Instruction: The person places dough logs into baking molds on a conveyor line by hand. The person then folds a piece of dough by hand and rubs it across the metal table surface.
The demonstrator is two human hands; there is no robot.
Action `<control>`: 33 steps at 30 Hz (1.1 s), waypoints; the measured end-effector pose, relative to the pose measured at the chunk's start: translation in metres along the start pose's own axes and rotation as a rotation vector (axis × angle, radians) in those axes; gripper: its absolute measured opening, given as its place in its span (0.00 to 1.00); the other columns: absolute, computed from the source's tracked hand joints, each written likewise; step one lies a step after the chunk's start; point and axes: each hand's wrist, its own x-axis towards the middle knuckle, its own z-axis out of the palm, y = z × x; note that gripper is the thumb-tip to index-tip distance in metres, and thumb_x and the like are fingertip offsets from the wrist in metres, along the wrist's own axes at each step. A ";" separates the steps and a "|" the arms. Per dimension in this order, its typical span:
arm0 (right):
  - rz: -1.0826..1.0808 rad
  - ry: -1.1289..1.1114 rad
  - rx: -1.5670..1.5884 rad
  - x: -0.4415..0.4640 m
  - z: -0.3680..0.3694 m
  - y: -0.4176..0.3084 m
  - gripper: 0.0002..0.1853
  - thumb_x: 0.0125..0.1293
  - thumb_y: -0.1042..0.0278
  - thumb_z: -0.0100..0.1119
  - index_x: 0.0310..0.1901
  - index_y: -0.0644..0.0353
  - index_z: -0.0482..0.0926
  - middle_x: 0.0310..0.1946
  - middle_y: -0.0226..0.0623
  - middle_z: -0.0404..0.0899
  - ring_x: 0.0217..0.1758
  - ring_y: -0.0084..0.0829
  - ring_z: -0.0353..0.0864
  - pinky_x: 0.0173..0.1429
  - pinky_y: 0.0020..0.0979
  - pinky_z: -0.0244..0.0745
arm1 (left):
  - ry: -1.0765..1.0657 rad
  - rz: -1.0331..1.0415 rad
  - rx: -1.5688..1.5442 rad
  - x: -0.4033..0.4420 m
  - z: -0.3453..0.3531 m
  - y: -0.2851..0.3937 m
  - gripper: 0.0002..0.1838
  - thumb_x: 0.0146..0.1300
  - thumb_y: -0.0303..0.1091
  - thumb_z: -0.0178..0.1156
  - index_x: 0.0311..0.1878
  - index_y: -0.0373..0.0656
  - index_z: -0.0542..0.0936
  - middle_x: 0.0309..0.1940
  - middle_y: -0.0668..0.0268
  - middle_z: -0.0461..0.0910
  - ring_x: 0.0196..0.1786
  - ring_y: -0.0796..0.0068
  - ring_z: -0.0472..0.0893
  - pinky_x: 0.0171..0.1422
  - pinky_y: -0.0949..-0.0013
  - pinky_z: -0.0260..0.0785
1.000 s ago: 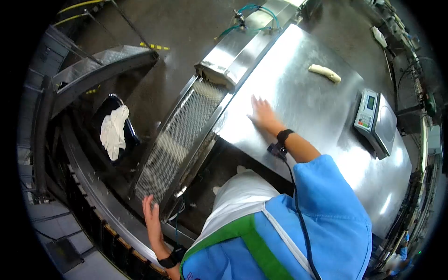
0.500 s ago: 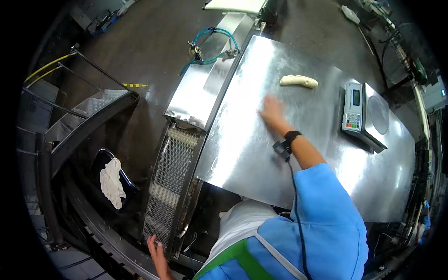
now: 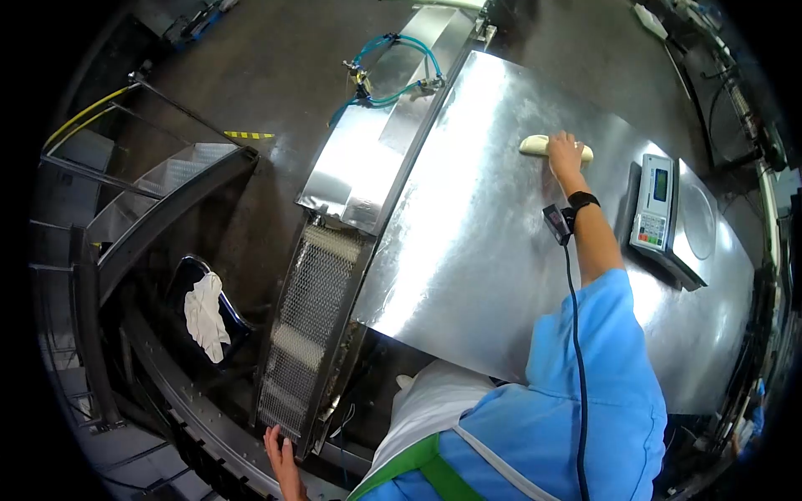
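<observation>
My right hand [image 3: 565, 157] lies across the middle of a pale roll of dough [image 3: 534, 145], fingers curled over its far side. Both ends of the roll show on either side of the hand. It rests on the metal table [image 3: 468, 275], toward the far edge. My left hand [image 3: 284, 459] is low in the view beside the near end of a mesh conveyor belt [image 3: 305, 288]. Its fingers are stretched and slightly apart, with nothing in them. Whether it touches the conveyor frame, I cannot tell.
A digital scale [image 3: 668, 209] stands on the table's right side. Left of the table, a metal cover [image 3: 355, 167] with blue hoses [image 3: 401, 37] sits over the conveyor. Further left are metal steps [image 3: 167, 179] and a chair with a white cloth [image 3: 205, 317].
My right hand has moved away from me and to the right, from bare table onto the dough roll. My left hand stays by the conveyor's near end. The view has shifted slightly.
</observation>
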 end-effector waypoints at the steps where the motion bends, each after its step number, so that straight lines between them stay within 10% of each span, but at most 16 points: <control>1: -0.020 0.000 0.026 -0.001 0.002 0.003 0.08 0.53 0.70 0.43 0.35 0.55 0.71 0.35 0.35 0.68 0.44 0.35 0.66 0.44 0.42 0.62 | -0.011 0.004 0.005 0.002 0.000 0.000 0.21 0.59 0.39 0.45 0.53 0.37 0.64 0.53 0.59 0.62 0.57 0.65 0.58 0.60 0.67 0.46; 6: -0.004 -0.014 0.106 -0.015 0.009 0.014 0.07 0.52 0.69 0.45 0.33 0.53 0.71 0.35 0.36 0.68 0.42 0.36 0.66 0.42 0.40 0.61 | 0.006 0.034 -0.048 0.013 0.011 0.020 0.20 0.59 0.39 0.46 0.50 0.37 0.66 0.50 0.60 0.65 0.54 0.67 0.62 0.58 0.68 0.50; 8: 0.007 -0.003 0.141 -0.021 0.002 0.014 0.07 0.51 0.70 0.46 0.33 0.52 0.71 0.35 0.36 0.68 0.42 0.37 0.66 0.41 0.40 0.61 | 0.001 -0.228 0.037 0.022 0.018 0.034 0.20 0.58 0.41 0.44 0.52 0.43 0.66 0.60 0.59 0.51 0.64 0.62 0.48 0.63 0.64 0.43; 21: -0.048 0.206 0.163 -0.054 -0.009 0.025 0.07 0.50 0.68 0.49 0.33 0.51 0.70 0.29 0.33 0.70 0.36 0.35 0.71 0.41 0.38 0.59 | -0.088 -0.058 -0.014 0.034 0.028 0.019 0.19 0.57 0.37 0.44 0.51 0.41 0.66 0.58 0.57 0.53 0.61 0.62 0.52 0.62 0.65 0.44; 33: 0.029 -0.498 0.813 -0.104 -0.056 -0.017 0.12 0.47 0.67 0.52 0.33 0.63 0.75 0.29 0.42 0.75 0.31 0.35 0.73 0.36 0.30 0.67 | -0.423 0.373 -0.095 0.056 0.069 0.072 0.18 0.56 0.35 0.48 0.50 0.41 0.67 0.57 0.56 0.57 0.61 0.62 0.54 0.63 0.66 0.43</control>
